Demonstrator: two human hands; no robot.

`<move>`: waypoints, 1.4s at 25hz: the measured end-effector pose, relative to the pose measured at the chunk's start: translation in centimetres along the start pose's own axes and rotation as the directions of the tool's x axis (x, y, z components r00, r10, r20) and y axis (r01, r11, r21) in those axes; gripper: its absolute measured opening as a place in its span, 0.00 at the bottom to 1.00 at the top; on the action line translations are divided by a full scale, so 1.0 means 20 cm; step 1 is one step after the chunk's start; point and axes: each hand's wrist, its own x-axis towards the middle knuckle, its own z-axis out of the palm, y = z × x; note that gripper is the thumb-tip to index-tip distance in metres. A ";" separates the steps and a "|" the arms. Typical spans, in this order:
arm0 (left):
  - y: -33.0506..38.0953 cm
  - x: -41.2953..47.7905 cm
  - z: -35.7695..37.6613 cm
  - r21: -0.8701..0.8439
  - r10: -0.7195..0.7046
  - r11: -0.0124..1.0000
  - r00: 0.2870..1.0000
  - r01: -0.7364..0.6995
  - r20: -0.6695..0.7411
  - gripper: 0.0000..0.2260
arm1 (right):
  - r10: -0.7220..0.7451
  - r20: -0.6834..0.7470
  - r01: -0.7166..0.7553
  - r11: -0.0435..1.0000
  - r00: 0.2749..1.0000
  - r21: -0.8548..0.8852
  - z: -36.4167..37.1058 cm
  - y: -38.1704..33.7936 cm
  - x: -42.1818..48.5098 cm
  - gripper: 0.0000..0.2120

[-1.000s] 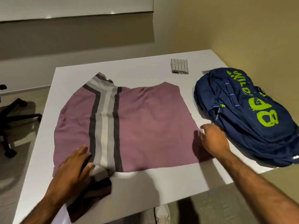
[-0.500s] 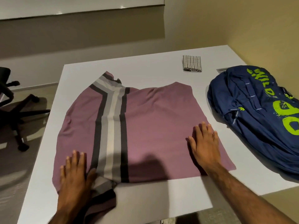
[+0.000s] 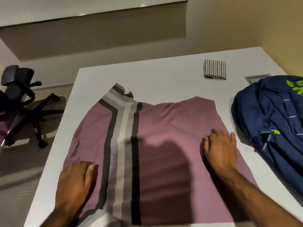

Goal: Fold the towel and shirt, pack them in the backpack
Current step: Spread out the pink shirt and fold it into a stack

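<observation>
Both hands press flat and apart on the shirt (image 3: 164,125), the left hand (image 3: 74,181) as before, the right hand (image 3: 220,151) newly.

You have a white rectangular table (image 3: 164,74). Directly on it lie:
- a mauve fabric shirt with grey, white and black stripes (image 3: 164,128), spread flat at centre;
- a small folded striped towel (image 3: 215,69), near the far edge;
- a navy fabric backpack with lime lettering (image 3: 270,120), at your right, apart from the shirt.
</observation>
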 end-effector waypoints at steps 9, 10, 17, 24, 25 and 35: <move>0.65 1.26 -0.13 0.153 0.279 0.946 0.958 -0.285 0.062 0.18 | -0.170 0.400 0.213 0.975 0.900 -0.065 0.02 0.12 1.13 0.25; 0.68 1.35 -0.10 0.164 0.275 0.942 0.954 -0.292 0.118 0.21 | -0.213 0.393 0.270 0.958 0.894 -0.095 -0.02 0.11 1.15 0.19; 0.66 1.51 -0.04 0.296 0.416 0.863 0.908 -0.409 0.039 0.23 | -0.578 0.566 0.701 0.713 0.588 -0.001 -0.51 0.16 0.69 0.20; 0.77 1.63 -0.04 0.283 0.552 0.772 0.821 -0.570 0.148 0.27 | -0.102 0.395 -0.009 0.963 0.913 0.270 -0.12 0.18 0.70 0.07; 0.79 1.65 -0.04 0.315 0.545 0.752 0.815 -0.579 0.198 0.28 | -0.037 0.398 -0.104 0.940 0.917 0.326 -0.10 0.18 0.73 0.07; 0.73 1.75 -0.14 0.429 0.516 0.752 0.852 -0.500 0.089 0.06 | -0.210 0.688 -0.052 0.939 0.695 0.339 -0.20 -0.01 1.10 0.09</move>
